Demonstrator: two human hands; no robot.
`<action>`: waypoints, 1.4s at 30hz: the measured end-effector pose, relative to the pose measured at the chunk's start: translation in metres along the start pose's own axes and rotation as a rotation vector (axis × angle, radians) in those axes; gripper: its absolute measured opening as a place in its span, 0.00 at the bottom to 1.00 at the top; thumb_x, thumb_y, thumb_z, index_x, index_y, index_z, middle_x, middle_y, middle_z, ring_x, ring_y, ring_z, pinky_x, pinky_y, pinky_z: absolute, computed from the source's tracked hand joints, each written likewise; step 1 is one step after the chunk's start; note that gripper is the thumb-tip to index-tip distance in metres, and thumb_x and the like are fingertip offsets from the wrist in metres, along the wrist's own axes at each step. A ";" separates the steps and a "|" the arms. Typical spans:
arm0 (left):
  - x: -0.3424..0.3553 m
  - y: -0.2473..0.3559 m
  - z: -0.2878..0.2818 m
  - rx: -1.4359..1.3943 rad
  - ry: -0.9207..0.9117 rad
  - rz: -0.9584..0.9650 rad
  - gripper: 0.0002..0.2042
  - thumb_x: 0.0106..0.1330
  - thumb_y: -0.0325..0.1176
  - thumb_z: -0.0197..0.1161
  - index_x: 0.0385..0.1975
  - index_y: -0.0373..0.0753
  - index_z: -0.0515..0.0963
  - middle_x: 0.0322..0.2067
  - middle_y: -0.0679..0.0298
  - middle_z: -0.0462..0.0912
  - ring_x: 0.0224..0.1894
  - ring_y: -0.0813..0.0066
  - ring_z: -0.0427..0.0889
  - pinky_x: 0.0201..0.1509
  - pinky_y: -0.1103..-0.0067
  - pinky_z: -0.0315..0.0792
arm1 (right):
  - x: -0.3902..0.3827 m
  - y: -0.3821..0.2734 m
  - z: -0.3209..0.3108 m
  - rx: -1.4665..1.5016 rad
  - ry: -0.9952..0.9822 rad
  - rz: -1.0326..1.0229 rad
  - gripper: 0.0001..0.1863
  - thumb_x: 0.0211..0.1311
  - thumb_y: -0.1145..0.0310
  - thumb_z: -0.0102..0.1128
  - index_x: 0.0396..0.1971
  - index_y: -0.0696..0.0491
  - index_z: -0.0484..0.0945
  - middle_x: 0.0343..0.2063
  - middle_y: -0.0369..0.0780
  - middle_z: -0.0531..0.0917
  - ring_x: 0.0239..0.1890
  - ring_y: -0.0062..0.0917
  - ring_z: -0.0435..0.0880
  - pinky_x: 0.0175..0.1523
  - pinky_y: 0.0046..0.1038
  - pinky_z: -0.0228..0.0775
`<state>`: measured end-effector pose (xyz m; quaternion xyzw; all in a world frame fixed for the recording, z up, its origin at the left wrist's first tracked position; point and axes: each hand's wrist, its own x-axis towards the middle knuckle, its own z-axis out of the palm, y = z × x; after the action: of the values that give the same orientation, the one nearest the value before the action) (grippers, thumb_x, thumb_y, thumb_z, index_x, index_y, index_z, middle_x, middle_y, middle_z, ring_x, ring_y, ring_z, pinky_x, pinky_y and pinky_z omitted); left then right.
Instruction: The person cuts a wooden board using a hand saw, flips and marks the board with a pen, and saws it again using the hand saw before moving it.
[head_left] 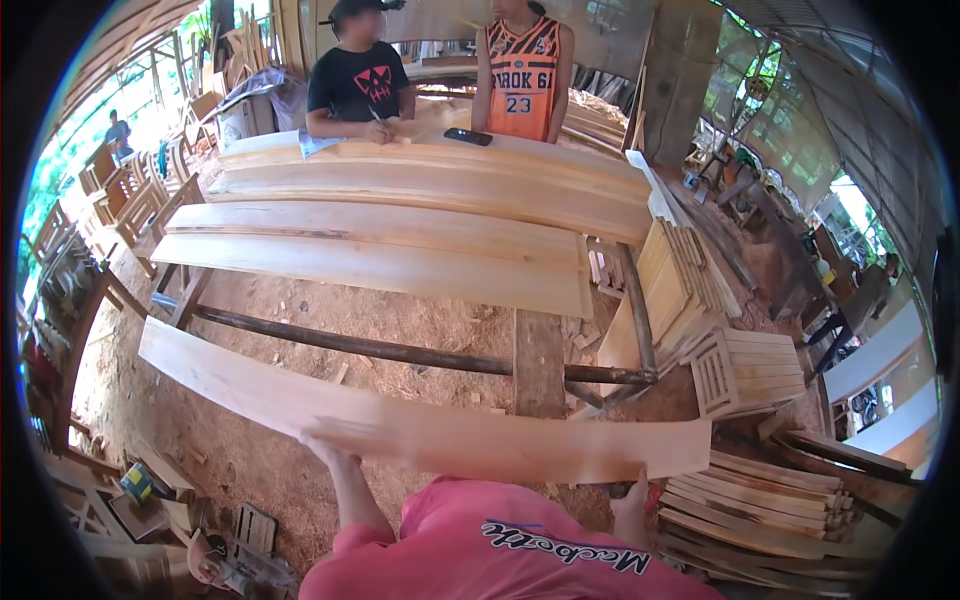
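Observation:
A long, pale wooden board (pixel 430 430) stretches across in front of my body, apart from the boards beyond it. My left hand (pixel 328 447) grips its near edge left of the middle, blurred and with the fingers mostly hidden by the wood. Toward the right end, my right hand (pixel 632 495) holds the same edge, its thumb showing and the other fingers out of sight beneath. Farther off, several wide planks (pixel 390 235) lie side by side on a metal frame (pixel 430 358). A short upright-looking wooden piece (pixel 540 360) shows between the frame and my board.
Two people stand behind the planks; one holds a pen over paper (pixel 320 146). A black phone (pixel 468 137) lies on the far plank. Stacked wood strips (pixel 750 510) sit at my right, near a slatted wooden panel (pixel 745 372). Wooden chairs (pixel 140 200) stand far left; sawdust covers the floor.

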<state>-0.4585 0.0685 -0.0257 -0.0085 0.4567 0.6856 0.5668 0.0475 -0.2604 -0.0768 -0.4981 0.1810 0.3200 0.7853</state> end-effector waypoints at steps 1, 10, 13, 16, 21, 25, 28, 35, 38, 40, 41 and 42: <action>-0.012 -0.006 -0.006 -0.050 -0.012 0.007 0.42 0.72 0.69 0.25 0.76 0.41 0.47 0.75 0.50 0.49 0.75 0.48 0.53 0.77 0.55 0.51 | 0.007 0.000 -0.015 -0.033 0.059 -0.072 0.27 0.69 0.45 0.56 0.60 0.47 0.72 0.53 0.38 0.80 0.54 0.34 0.80 0.52 0.40 0.78; -0.072 0.000 0.000 -0.089 -0.234 0.188 0.43 0.73 0.68 0.34 0.77 0.43 0.38 0.77 0.55 0.38 0.78 0.58 0.40 0.79 0.63 0.38 | 0.045 -0.011 -0.136 -0.121 0.466 -0.139 0.24 0.59 0.69 0.61 0.58 0.47 0.74 0.49 0.41 0.82 0.47 0.35 0.82 0.47 0.41 0.78; -0.084 0.011 0.017 -0.134 -0.323 0.273 0.43 0.73 0.68 0.34 0.77 0.42 0.36 0.77 0.57 0.36 0.78 0.61 0.38 0.80 0.65 0.35 | 0.013 -0.029 -0.156 -0.048 0.690 -0.278 0.32 0.56 0.69 0.62 0.64 0.45 0.70 0.53 0.41 0.80 0.49 0.36 0.80 0.50 0.40 0.77; -0.090 0.019 0.043 -0.151 -0.479 0.416 0.42 0.74 0.67 0.33 0.77 0.41 0.38 0.77 0.57 0.37 0.78 0.61 0.39 0.80 0.65 0.36 | -0.010 -0.053 -0.168 0.081 0.549 -0.325 0.34 0.57 0.68 0.63 0.67 0.43 0.67 0.56 0.39 0.78 0.51 0.35 0.79 0.53 0.40 0.75; -0.116 0.042 0.098 0.320 -0.250 0.826 0.42 0.76 0.65 0.27 0.74 0.30 0.45 0.75 0.49 0.50 0.74 0.57 0.55 0.76 0.66 0.51 | 0.004 -0.090 -0.170 0.169 0.369 -0.428 0.36 0.56 0.67 0.67 0.67 0.44 0.67 0.58 0.40 0.76 0.52 0.34 0.77 0.52 0.38 0.73; -0.173 0.066 0.132 0.684 0.069 0.626 0.45 0.73 0.68 0.38 0.64 0.23 0.66 0.61 0.44 0.74 0.61 0.57 0.73 0.65 0.69 0.67 | 0.000 -0.107 -0.133 0.240 0.225 -0.514 0.09 0.61 0.62 0.62 0.39 0.41 0.72 0.24 0.30 0.68 0.24 0.22 0.69 0.27 0.29 0.64; -0.212 0.063 0.154 0.270 -0.205 0.843 0.40 0.73 0.66 0.43 0.44 0.24 0.80 0.38 0.50 0.85 0.42 0.65 0.82 0.48 0.72 0.74 | -0.038 -0.116 -0.085 0.339 -0.051 -0.543 0.23 0.65 0.61 0.57 0.60 0.45 0.69 0.46 0.35 0.73 0.46 0.28 0.73 0.47 0.33 0.70; -0.213 0.062 0.152 0.633 -0.377 1.055 0.24 0.72 0.42 0.46 0.20 0.28 0.73 0.15 0.54 0.74 0.21 0.70 0.74 0.27 0.68 0.67 | -0.084 -0.149 -0.019 0.257 -0.088 -0.423 0.18 0.67 0.48 0.60 0.54 0.35 0.78 0.19 0.28 0.70 0.17 0.18 0.69 0.21 0.22 0.61; -0.207 0.048 0.142 0.897 -0.479 1.092 0.20 0.70 0.36 0.44 0.18 0.33 0.72 0.14 0.47 0.71 0.16 0.53 0.73 0.24 0.61 0.65 | -0.086 -0.165 -0.013 0.040 -0.084 -0.435 0.26 0.74 0.48 0.51 0.66 0.43 0.72 0.37 0.32 0.76 0.34 0.19 0.74 0.32 0.20 0.67; -0.209 0.035 0.133 0.991 -0.601 1.175 0.20 0.71 0.36 0.45 0.17 0.36 0.74 0.17 0.46 0.77 0.20 0.45 0.77 0.25 0.58 0.69 | -0.092 -0.177 -0.004 0.019 -0.216 -0.468 0.28 0.73 0.44 0.50 0.64 0.45 0.74 0.37 0.34 0.75 0.33 0.19 0.74 0.33 0.19 0.68; -0.211 0.030 0.128 0.979 -0.557 1.189 0.20 0.71 0.36 0.45 0.17 0.36 0.74 0.17 0.46 0.77 0.20 0.45 0.77 0.25 0.58 0.69 | -0.096 -0.182 0.003 0.072 -0.289 -0.506 0.31 0.72 0.39 0.49 0.62 0.46 0.76 0.36 0.35 0.75 0.32 0.20 0.74 0.34 0.19 0.68; -0.212 0.026 0.125 1.144 -0.664 1.210 0.20 0.71 0.37 0.47 0.17 0.37 0.75 0.19 0.47 0.78 0.22 0.45 0.80 0.27 0.58 0.71 | -0.100 -0.186 0.011 0.026 -0.257 -0.477 0.31 0.72 0.39 0.49 0.62 0.46 0.76 0.36 0.35 0.75 0.32 0.20 0.74 0.34 0.19 0.68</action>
<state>-0.3395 -0.0140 0.1752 0.7164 0.4675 0.5016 0.1290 0.1011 -0.3389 0.1127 -0.4719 -0.0384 0.1842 0.8613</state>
